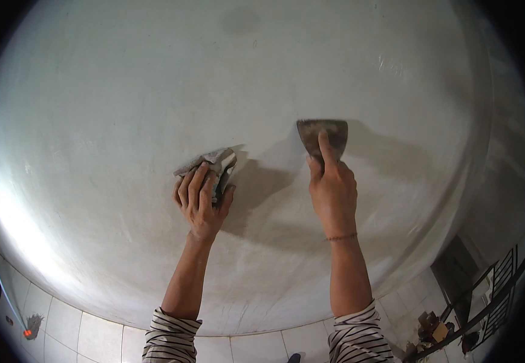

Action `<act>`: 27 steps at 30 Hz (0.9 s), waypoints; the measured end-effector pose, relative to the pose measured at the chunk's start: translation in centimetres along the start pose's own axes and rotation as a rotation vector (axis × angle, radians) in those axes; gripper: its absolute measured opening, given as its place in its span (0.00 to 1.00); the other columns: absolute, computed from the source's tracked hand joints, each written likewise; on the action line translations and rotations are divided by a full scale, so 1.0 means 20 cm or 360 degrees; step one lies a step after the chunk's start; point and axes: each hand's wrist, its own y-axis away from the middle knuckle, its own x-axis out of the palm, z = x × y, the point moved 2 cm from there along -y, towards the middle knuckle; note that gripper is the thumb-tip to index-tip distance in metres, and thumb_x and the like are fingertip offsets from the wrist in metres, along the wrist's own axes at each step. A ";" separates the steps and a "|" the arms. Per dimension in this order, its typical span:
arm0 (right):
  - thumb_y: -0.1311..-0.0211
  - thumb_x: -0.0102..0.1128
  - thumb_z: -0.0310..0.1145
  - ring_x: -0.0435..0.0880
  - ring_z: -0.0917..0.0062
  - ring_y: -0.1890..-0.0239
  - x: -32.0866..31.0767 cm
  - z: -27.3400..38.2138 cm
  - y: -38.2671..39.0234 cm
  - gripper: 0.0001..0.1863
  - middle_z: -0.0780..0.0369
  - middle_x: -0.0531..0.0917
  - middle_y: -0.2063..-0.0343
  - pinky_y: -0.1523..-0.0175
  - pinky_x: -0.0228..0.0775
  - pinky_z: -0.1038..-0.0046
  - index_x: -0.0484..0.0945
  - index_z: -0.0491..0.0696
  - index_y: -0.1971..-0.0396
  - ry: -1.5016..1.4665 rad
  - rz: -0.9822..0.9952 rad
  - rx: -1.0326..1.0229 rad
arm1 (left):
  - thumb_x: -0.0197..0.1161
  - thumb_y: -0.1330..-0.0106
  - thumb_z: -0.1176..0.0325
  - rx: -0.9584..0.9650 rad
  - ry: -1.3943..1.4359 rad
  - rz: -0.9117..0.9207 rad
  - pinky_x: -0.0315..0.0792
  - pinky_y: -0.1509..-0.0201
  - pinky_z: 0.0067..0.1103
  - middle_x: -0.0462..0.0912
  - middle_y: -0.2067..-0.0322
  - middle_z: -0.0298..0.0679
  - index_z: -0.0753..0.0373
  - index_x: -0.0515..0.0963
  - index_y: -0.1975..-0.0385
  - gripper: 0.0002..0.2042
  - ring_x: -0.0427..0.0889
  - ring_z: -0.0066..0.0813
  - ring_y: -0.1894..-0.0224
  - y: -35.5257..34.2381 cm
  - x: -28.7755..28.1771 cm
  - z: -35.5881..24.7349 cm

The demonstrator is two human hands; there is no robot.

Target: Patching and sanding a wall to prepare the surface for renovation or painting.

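Observation:
A pale, smooth wall with faint smudges fills most of the view. My right hand grips a putty knife, its wide, stained blade pointing up the wall. The index finger lies stretched along the blade, while the other fingers wrap the handle and hide it. To the left and slightly lower, my left hand is closed on a folded grey cloth against the wall. A patterned, light and dark part shows between the fingers and thumb; I cannot make out what it is.
Pale floor tiles run along the wall's foot. At the lower left lies a grey mop head with a light blue pole. A black metal railing and a pile of small boxes stand at the lower right.

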 end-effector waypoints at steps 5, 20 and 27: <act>0.36 0.50 0.42 0.81 0.58 0.67 0.00 0.00 0.00 0.27 0.51 0.80 0.70 0.65 0.76 0.61 0.58 0.59 0.38 -0.0061 -0.0018 -0.0090 | 0.71 0.52 0.63 -0.0004 0.0029 0.0012 0.58 0.42 0.33 0.75 0.49 0.37 0.59 0.74 0.57 0.21 0.71 0.35 0.48 0.00 -0.02 0.02; 0.36 0.50 0.42 0.81 0.59 0.65 -0.07 0.08 -0.08 0.25 0.52 0.81 0.68 0.63 0.77 0.62 0.61 0.58 0.39 0.0067 -0.0055 -0.0112 | 0.55 0.40 0.63 -0.0006 0.0077 0.0016 0.59 0.43 0.33 0.76 0.51 0.38 0.62 0.78 0.60 0.13 0.73 0.37 0.50 -0.04 -0.06 0.03; 0.36 0.49 0.42 0.81 0.58 0.61 -0.13 0.20 -0.17 0.25 0.52 0.81 0.68 0.62 0.77 0.62 0.60 0.58 0.39 0.0065 -0.0011 -0.0088 | 0.57 0.45 0.69 -0.0028 0.0059 -0.0029 0.59 0.44 0.32 0.77 0.51 0.38 0.62 0.78 0.62 0.12 0.73 0.37 0.51 -0.03 -0.05 0.06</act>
